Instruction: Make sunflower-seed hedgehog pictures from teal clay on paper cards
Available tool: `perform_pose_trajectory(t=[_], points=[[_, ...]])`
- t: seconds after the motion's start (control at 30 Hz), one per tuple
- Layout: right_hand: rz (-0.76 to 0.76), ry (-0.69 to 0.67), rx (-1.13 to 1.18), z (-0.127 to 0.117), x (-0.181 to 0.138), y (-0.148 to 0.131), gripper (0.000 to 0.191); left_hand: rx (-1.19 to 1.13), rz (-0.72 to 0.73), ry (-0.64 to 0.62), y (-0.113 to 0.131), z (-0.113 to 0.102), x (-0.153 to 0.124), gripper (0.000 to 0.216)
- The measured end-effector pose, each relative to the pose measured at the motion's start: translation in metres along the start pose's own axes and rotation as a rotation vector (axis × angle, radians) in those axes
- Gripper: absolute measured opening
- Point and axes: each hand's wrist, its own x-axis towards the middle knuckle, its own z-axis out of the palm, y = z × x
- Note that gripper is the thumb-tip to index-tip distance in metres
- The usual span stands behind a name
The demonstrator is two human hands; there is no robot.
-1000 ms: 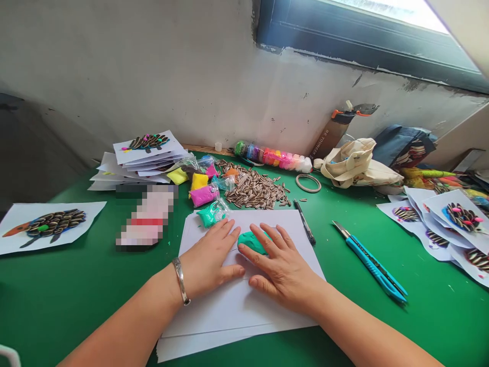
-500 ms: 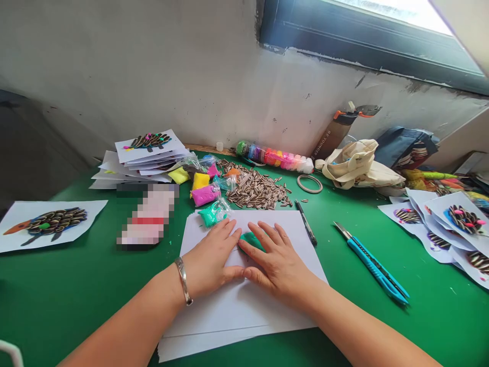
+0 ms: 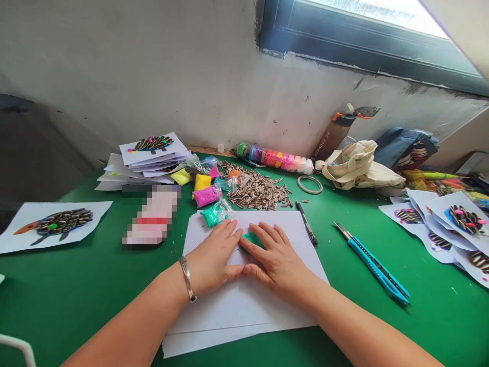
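Green modelling clay (image 3: 252,238) lies flattened on the top sheet of a stack of white paper (image 3: 229,316), partly hidden by my fingers. My right hand (image 3: 273,257) rests over the clay with its fingers spread. To its left, my left hand (image 3: 216,255) lies flat on the paper with its fingertips beside the clay; a silver bracelet (image 3: 187,279) is on that wrist. The two thumbs meet at their tips. Just beyond the left fingertips sits a bag of green clay (image 3: 214,214).
Sunflower seeds (image 3: 262,189) lie heaped behind the paper, beside bagged clay (image 3: 207,196). A pen (image 3: 306,224) and a blue utility knife (image 3: 372,265) lie to the right. Seed-decorated pictures (image 3: 61,224) stand at both sides. A tape ring (image 3: 309,185) and cloth bag (image 3: 351,163) are farther back.
Both hands stay over the paper in nearly the same pose. The view has shifted slightly, so things at the left appear a little farther right.
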Motion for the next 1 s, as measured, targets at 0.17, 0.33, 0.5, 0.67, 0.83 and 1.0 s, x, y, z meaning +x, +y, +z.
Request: perform_pose_trajectory(t=[0.17, 0.33, 0.5, 0.67, 0.83, 1.0], points=[[-0.04, 0.013, -0.013, 0.0, -0.001, 0.0, 0.056, 0.011, -0.007, -0.002, 0.0, 0.001, -0.001, 0.088], [-0.052, 0.003, 0.01, -0.002, -0.002, 0.0, 0.052, 0.01, 0.003, -0.003, -0.001, 0.001, -0.002, 0.086], [-0.016, 0.092, 0.128, -0.003, -0.007, 0.014, 0.053, 0.001, 0.003, -0.013, 0.0, 0.0, -0.002, 0.082], [0.081, 0.191, 0.292, -0.005, -0.012, 0.033, 0.056, 0.028, 0.006, -0.007, 0.0, 0.001, -0.002, 0.077], [0.045, 0.16, 0.295, -0.006, -0.012, 0.035, 0.061, 0.028, 0.018, 0.009, -0.001, 0.002, -0.002, 0.078], [0.06, 0.156, 0.29, -0.005, -0.009, 0.033, 0.06, 0.039, 0.028, 0.035, -0.002, 0.006, -0.001, 0.076]])
